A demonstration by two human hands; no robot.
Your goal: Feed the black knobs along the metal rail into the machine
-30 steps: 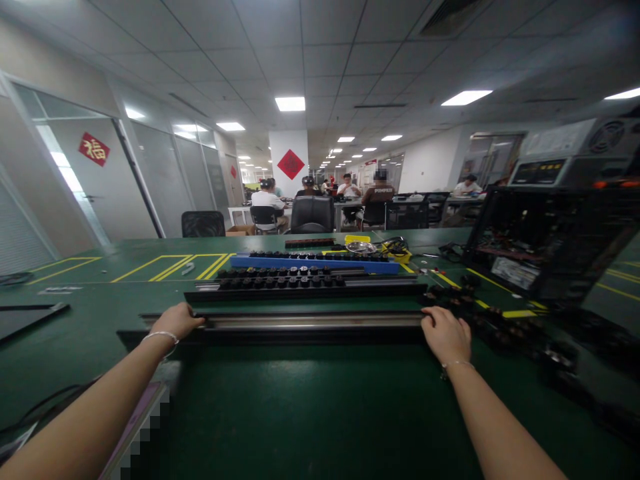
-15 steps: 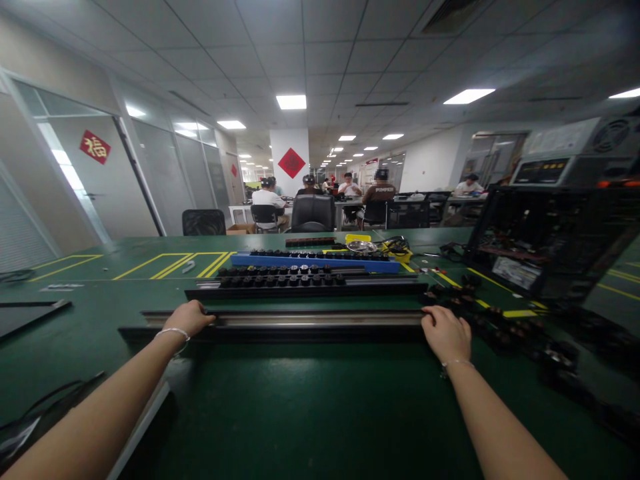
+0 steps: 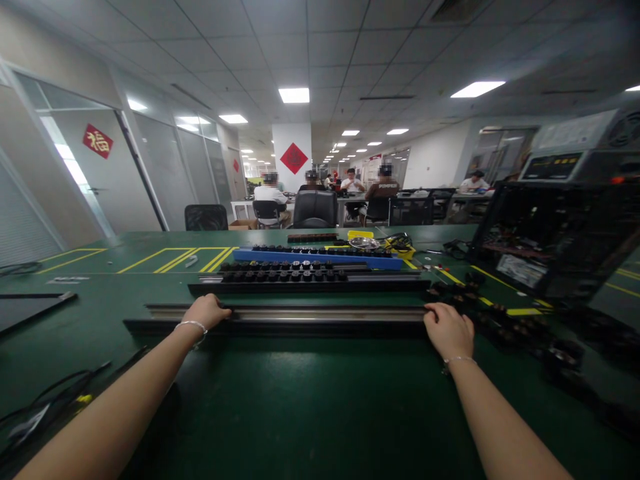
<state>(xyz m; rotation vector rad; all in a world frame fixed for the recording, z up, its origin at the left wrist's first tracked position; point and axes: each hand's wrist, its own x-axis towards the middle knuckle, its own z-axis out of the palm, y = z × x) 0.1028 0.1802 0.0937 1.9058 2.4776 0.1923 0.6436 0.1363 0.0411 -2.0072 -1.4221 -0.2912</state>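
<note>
The left hand (image 3: 205, 312) bends its fingers down onto the long black rail (image 3: 325, 321); whether they pinch it cannot be told. The right hand (image 3: 451, 330) is clamped on the rail's right end. In this head view, the rail lies across the green table (image 3: 300, 413), nearest the person. Black round pieces (image 3: 283, 275) stand in rows just beyond; none shows on this rail. How much is left is unclear. It looks straight, dark-edged, with a shiny metal strip lengthwise.
</note>
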